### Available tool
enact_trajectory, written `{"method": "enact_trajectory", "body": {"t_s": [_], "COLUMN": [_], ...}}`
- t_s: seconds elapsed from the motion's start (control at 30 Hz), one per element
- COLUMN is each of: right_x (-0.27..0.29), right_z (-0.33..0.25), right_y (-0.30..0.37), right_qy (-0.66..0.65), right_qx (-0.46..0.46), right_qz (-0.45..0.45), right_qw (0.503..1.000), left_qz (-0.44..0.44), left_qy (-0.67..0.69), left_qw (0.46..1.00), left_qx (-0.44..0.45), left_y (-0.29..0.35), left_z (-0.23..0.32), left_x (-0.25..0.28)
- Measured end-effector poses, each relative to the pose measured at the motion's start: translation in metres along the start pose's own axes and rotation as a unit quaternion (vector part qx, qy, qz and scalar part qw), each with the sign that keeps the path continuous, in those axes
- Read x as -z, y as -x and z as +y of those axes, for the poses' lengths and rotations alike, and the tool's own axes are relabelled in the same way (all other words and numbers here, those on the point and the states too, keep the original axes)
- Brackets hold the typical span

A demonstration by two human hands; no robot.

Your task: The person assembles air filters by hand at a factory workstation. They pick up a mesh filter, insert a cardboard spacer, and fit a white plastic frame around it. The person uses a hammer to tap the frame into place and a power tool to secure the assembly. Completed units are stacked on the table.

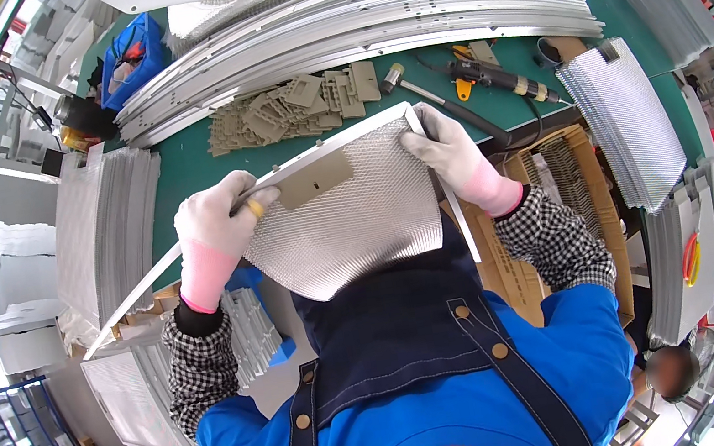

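Both hands wear white gloves with pink cuffs. Between them hangs a silver, dimpled metal sheet [358, 232], its upper edge along a thin aluminium frame strip [336, 143]. My left hand [223, 220] is closed on the strip and sheet edge, with the strip's long end slanting out to the lower left. At the strip's upper right corner, my right hand [456, 157] pinches the bent strip, thumb over the sheet. From that corner, another length of strip runs down past the sheet's right side. A tan plastic plate [316, 180] lies against the sheet beside my left fingers.
On the green bench [191, 160] lie tan plastic plates [280, 110], a hammer [450, 103], a power screwdriver [507, 81] and long aluminium profiles [365, 28]. Stacked panels flank me at left [109, 232] and right [624, 123]. An open carton [518, 282] stands below the bench edge.
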State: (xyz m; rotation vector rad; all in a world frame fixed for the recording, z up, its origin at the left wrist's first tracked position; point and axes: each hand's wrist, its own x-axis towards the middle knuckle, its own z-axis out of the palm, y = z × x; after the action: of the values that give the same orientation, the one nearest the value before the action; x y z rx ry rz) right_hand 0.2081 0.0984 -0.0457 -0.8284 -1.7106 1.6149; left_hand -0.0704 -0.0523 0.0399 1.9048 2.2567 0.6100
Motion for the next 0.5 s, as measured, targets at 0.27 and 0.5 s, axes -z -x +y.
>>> {"method": "enact_trajectory", "body": {"t_s": [0.27,0.5], "right_x": [-0.003,-0.008], "right_z": [0.039,0.085], "right_y": [0.041,0.103], "right_qy": [-0.086,-0.125], "right_qx": [-0.125,-0.141], "right_qz": [-0.042,-0.014], "right_qw": [0.987,0.982], "left_qz": [-0.006,-0.051], "left_qy": [0.002,0.083], "left_qw": [0.999,0.993], "left_qx": [0.044,0.062], "left_y": [0.001,0.000], "left_z": [-0.005,-0.007], "left_x": [0.001,0.003]}}
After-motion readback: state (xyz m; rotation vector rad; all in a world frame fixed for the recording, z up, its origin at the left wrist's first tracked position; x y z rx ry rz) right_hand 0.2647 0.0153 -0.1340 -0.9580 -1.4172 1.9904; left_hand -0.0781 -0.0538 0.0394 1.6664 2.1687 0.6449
